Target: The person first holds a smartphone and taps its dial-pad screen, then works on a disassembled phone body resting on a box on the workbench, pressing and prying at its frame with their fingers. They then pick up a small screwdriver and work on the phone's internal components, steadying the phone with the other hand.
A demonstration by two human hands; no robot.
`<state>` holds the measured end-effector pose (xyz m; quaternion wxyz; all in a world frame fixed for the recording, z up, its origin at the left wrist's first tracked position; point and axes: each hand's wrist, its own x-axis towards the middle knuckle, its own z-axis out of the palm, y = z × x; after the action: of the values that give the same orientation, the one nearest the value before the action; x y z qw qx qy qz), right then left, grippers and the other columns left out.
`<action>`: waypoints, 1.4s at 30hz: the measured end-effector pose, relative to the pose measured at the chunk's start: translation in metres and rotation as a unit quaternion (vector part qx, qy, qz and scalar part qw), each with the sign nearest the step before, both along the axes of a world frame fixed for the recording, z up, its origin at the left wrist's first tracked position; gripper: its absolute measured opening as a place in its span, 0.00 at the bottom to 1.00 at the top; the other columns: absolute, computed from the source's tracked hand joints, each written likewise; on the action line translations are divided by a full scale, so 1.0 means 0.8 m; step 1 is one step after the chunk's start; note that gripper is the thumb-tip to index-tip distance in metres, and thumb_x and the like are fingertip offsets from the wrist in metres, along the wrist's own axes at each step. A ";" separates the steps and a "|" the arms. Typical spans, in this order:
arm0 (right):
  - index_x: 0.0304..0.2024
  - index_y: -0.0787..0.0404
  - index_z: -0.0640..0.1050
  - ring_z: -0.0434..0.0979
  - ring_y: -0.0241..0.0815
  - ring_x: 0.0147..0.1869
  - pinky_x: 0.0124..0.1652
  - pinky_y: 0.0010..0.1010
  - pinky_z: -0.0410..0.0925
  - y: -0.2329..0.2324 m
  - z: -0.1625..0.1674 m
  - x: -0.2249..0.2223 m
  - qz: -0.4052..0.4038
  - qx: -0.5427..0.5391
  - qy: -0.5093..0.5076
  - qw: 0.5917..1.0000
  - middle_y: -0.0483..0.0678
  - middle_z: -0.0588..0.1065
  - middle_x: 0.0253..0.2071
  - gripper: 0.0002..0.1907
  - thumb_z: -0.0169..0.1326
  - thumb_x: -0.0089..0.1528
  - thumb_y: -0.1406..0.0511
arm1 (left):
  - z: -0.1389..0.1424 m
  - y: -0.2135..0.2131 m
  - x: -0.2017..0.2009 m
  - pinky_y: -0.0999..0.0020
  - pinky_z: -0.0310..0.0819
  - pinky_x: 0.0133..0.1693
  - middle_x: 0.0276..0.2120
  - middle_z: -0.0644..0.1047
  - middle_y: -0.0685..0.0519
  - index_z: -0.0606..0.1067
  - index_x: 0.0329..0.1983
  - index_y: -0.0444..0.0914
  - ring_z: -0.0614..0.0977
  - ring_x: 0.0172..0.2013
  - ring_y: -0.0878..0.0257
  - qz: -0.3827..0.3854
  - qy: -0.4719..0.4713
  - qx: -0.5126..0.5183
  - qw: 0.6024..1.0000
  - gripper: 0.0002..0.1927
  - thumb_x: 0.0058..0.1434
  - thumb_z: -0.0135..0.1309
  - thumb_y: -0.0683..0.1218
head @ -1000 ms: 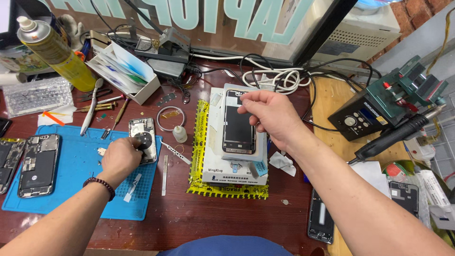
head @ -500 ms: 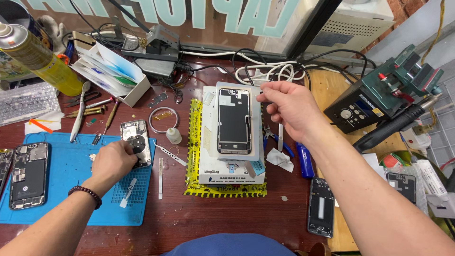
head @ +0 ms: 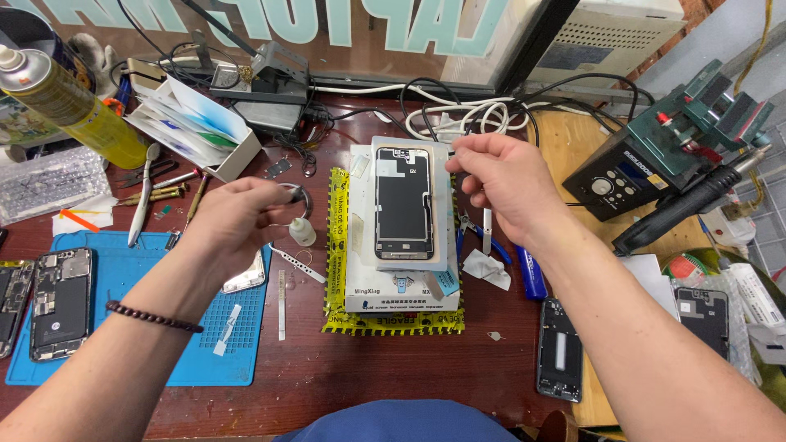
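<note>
My left hand (head: 233, 225) is raised above the blue work mat (head: 123, 344), its fingers closed on a small dark round reel (head: 296, 196). My right hand (head: 503, 180) hovers at the upper right corner of a phone screen (head: 403, 203), thumb and forefinger pinched together; anything between them is too fine to see. The screen lies face up on a white slab (head: 393, 290), which rests on yellow tape (head: 336, 245). A small white bottle (head: 302, 233) stands between my left hand and the slab. A silver phone back (head: 248, 277) lies on the mat under my left wrist.
An opened phone (head: 61, 303) lies at the mat's left end. A yellow spray can (head: 78, 110) and a white card box (head: 201, 131) stand at the back left. Blue pliers (head: 491, 241), a dark phone frame (head: 561, 348) and a soldering station (head: 622, 176) sit on the right, with cables behind.
My left hand has lifted off the phone back on the mat and risen to the right with the reel. My right hand has drawn away to the right of the screen.
</note>
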<state>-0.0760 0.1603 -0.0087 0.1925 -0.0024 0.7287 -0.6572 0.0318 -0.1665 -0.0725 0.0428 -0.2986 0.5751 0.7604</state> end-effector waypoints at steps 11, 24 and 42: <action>0.53 0.63 0.78 0.75 0.24 0.33 0.32 0.18 0.71 -0.018 0.019 0.058 0.060 0.087 0.189 0.976 0.41 0.80 0.36 0.16 0.59 0.63 0.66 | 0.070 0.138 -0.051 0.69 0.75 0.27 0.30 0.81 0.52 0.75 0.40 0.38 0.81 0.27 0.64 -0.085 0.080 0.038 0.992 0.12 0.53 0.62 0.38; 0.50 0.63 0.79 0.75 0.23 0.34 0.33 0.17 0.70 -0.023 -0.002 0.058 0.050 0.089 0.169 0.980 0.42 0.81 0.36 0.17 0.63 0.59 0.67 | 0.068 0.158 -0.051 0.73 0.75 0.25 0.28 0.81 0.54 0.76 0.45 0.34 0.81 0.26 0.68 -0.106 0.091 -0.081 0.987 0.17 0.52 0.63 0.39; 0.37 0.63 0.82 0.75 0.29 0.26 0.26 0.22 0.67 -0.045 -0.039 0.013 -0.122 0.122 0.068 0.983 0.43 0.80 0.29 0.07 0.62 0.55 0.70 | 0.000 0.105 -0.134 0.75 0.75 0.31 0.31 0.81 0.58 0.82 0.38 0.37 0.79 0.29 0.73 -0.138 0.181 -0.292 0.929 0.09 0.54 0.64 0.40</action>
<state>-0.0655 0.1247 -0.0399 0.0598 0.0654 0.8098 -0.5799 -0.0751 -0.0828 -0.0723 -0.0463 -0.0726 0.8054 0.5865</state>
